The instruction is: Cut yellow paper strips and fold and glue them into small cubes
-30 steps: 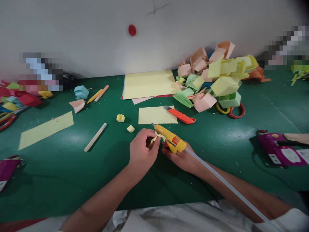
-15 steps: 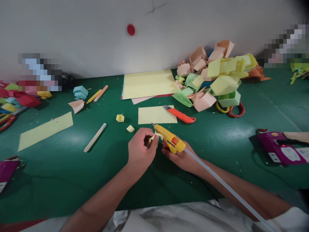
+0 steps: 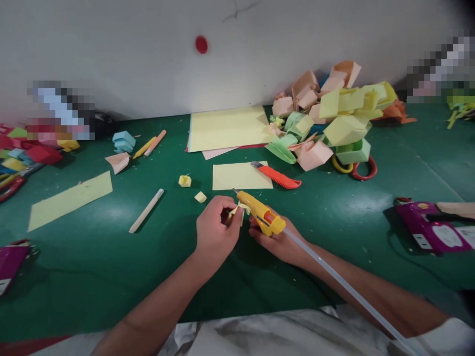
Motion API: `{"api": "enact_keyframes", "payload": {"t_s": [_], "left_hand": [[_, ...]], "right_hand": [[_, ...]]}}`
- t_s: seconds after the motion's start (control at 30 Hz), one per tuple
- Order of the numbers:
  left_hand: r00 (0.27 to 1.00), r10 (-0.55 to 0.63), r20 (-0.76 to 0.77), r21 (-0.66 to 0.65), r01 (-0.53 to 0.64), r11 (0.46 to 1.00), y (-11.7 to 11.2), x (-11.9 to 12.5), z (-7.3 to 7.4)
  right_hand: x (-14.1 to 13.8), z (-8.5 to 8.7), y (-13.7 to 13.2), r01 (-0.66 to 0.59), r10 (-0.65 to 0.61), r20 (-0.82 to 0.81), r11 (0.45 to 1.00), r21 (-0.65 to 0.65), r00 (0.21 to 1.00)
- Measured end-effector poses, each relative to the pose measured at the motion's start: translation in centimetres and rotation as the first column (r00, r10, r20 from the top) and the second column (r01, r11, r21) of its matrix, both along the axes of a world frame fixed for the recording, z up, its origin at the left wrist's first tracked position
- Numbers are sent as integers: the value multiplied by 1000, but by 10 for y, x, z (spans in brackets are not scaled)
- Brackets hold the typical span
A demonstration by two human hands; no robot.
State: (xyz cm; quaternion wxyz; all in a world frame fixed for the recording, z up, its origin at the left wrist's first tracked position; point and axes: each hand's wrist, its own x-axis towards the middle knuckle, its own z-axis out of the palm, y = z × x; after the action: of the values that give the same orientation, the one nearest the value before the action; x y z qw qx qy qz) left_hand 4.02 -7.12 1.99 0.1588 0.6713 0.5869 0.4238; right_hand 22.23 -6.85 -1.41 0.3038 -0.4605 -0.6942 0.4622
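Note:
My left hand is closed on a small piece of folded pale yellow paper, partly hidden by the fingers. In my right hand is a yellow glue gun, its metal tip pointing to the upper left just beyond the paper. A long clear glue stick runs out of its back over my right forearm. Two small folded yellow paper pieces, one a little cup, the other a flat bit, lie left of my hands. Beyond the gun, a red utility knife rests partly on a yellow paper rectangle.
Folded paper shapes heap at the back right, with scissors handles below. Stacked yellow sheets lie by the wall. A purple power strip stands right. At left are a pale stick, a paper strip and pencils.
Almost nothing differs. Both hands hold the same place, with the glue gun against the folded paper.

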Motion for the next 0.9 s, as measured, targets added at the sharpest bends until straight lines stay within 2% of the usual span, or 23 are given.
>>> {"api": "enact_keyframes", "payload": {"t_s": [0.37, 0.57, 0.77, 0.9], "left_hand": [[1000, 0, -22, 20, 0, 1000, -1, 0, 2], [999, 4, -36, 32, -2, 999, -3, 0, 4], [998, 55, -28, 91, -52, 995, 4, -9, 4], [992, 111, 52, 156, -118, 981, 8, -20, 6]], "right_hand": [[0, -4, -1, 16, -17, -7, 1000, -21, 1000], [2, -1, -1, 30, -30, -1, 1000, -3, 1000], [5, -5, -4, 54, -65, -70, 987, -154, 995], [5, 0, -5, 63, -115, -172, 957, -283, 978]]}}
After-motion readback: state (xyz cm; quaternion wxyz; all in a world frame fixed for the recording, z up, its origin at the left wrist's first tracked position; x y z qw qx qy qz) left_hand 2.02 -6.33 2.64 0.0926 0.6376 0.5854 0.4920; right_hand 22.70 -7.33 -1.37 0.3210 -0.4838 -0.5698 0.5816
